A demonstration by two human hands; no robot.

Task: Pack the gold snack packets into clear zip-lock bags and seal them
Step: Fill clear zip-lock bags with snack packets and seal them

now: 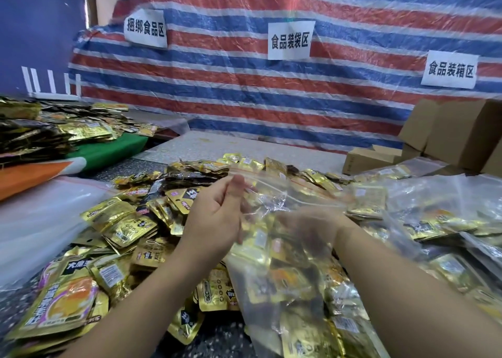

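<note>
Gold foil snack packets (127, 227) lie heaped across the speckled tabletop (190, 145), spreading from the near left corner to the middle. Above the heap, both hands work at a clear zip-lock bag (274, 254) that already has gold packets inside it. The left hand (217, 211) has its fingers curled upward and pinches the bag's upper left edge near the red zip strip. The right hand (309, 227) is seen only through the clear plastic and is blurred; it appears to be reaching into the bag's mouth, but whether its fingers clasp anything cannot be told. The bag's mouth is unsealed and held wide. To the right lie more filled clear bags (423, 221), piled against each other. Behind them stand brown cardboard boxes (448, 134). At far left another pile of gold packets (54, 129) rests on green and orange cloth. A red, white and blue striped tarp (271, 91) with three white paper signs hangs behind.
</note>
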